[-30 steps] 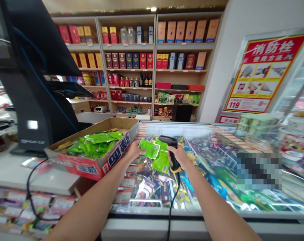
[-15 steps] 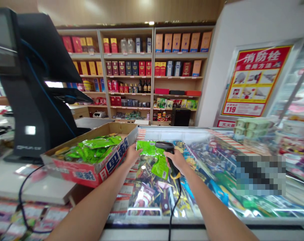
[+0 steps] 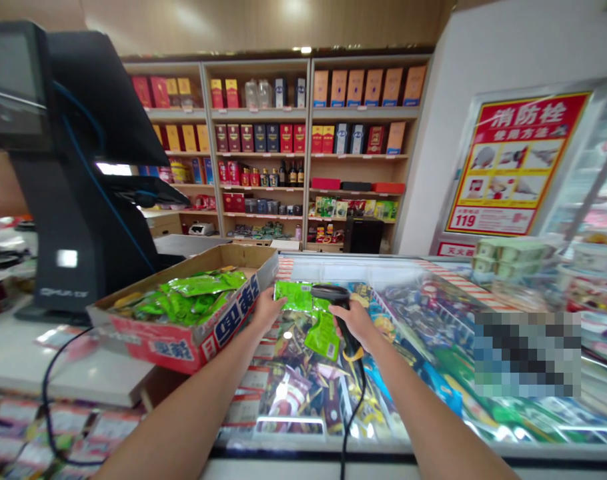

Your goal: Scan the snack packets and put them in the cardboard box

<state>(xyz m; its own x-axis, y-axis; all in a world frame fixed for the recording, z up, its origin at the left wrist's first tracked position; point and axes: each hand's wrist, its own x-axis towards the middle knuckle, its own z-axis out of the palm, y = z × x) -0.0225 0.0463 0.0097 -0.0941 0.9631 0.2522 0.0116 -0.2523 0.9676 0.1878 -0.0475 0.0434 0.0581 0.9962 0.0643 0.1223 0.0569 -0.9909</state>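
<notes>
**Both grips full**

I see the left hand (image 3: 269, 309) pinching a green foil packet (image 3: 291, 295), the right hand (image 3: 352, 320) wrapped around a black barcode scanner (image 3: 331, 292), above the glass-topped freezer (image 3: 283, 443), near a cardboard box (image 3: 163, 348) of lime-green sachets (image 3: 193, 288).

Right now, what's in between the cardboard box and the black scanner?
In the head view, the left hand and the green packet it holds lie between the cardboard box and the black scanner.

The wall poster (image 3: 517, 164) reads "消防栓使用方法" and "119"
</notes>
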